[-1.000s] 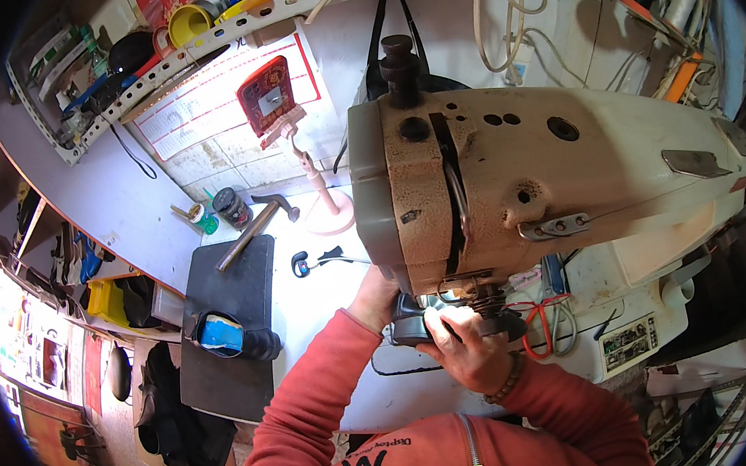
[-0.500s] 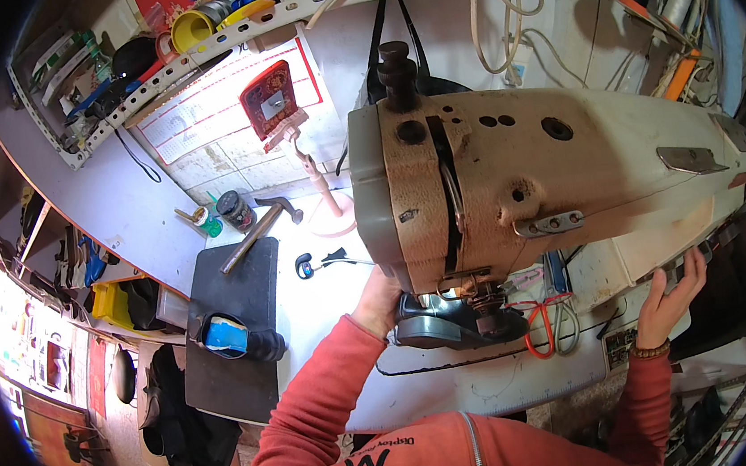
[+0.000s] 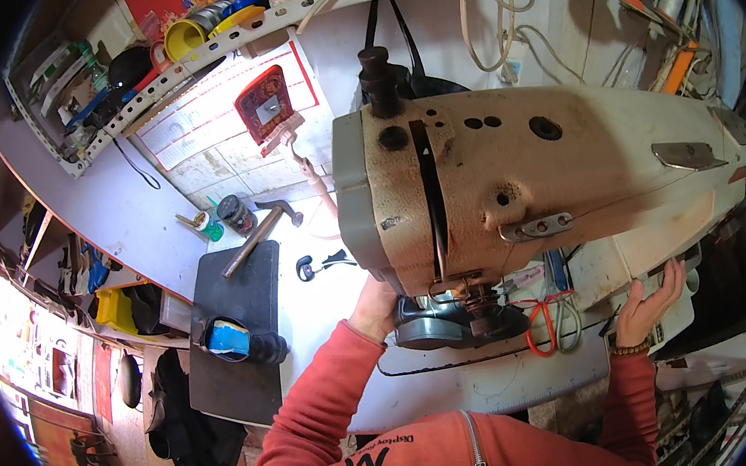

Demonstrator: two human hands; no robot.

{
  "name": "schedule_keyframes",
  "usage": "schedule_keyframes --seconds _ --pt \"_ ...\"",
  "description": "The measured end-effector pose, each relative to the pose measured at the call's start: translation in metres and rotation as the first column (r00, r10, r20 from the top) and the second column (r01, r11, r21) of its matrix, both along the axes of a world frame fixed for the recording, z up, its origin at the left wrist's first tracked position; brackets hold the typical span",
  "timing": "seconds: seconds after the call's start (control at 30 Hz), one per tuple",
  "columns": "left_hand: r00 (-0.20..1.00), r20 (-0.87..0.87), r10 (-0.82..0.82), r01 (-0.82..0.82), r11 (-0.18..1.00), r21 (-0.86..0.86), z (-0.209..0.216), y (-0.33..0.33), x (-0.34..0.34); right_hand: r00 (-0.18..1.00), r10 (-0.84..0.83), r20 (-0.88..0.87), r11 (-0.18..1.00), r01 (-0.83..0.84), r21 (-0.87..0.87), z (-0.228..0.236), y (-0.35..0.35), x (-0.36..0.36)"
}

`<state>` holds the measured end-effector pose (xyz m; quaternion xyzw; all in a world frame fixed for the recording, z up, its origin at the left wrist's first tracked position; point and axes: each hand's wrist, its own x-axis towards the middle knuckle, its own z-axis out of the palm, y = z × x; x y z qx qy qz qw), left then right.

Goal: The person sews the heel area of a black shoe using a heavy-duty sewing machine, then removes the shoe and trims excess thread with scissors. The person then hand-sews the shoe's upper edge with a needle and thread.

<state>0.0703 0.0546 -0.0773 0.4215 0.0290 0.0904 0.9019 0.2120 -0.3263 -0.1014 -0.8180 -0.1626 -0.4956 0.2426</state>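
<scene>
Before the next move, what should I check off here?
1. Black workpiece under the sewing machine's head: ok.
2. Left hand's grip on the workpiece: cannot tell; its fingers are hidden.
3. Right hand away from the workpiece: ok, at the machine's right end.
4. Needle's position: cannot tell; hidden in this view.
5. Scissors well clear of the workpiece: not ok, close by its right end.

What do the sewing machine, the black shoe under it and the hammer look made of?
Sewing machine: probably painted metal, its cream coat mottled brown.
Black shoe: leather or a synthetic lookalike, smooth and glossy, judging by its highlights.
Hammer: handle apparently wood, from its brown tone; head likely steel, grey with some sheen.
</scene>
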Motion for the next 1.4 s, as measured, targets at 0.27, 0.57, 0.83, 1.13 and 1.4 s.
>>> schedule_keyframes --seconds 0.27,0.57,0.83,1.13,1.4 --pt "0.995 -0.062 0.08 -0.083 0.996 -0.042 -0.005 0.0 0.002 1.0 0.011 0.002 1.0 -0.011 0.008 -0.001 0.001 0.001" --pt "0.99 -0.115 0.084 -0.09 0.995 -0.045 -0.006 -0.001 0.002 1.0 0.005 0.009 1.0 -0.005 0.003 0.0 0.001 0.0" --pt "0.988 -0.111 0.109 -0.112 0.993 -0.023 -0.018 0.003 0.002 1.0 0.004 0.005 1.0 -0.004 0.001 -0.001 -0.001 0.0" --pt "0.976 -0.18 0.118 -0.108 0.992 0.063 -0.009 -0.001 -0.003 0.996 0.022 0.092 1.0 -0.022 -0.006 0.022 -0.007 0.003" --pt "0.961 -0.17 0.217 -0.167 0.949 0.269 0.0 -0.01 -0.006 0.937 -0.14 0.319 0.989 0.148 -0.002 0.156 -0.114 0.093"
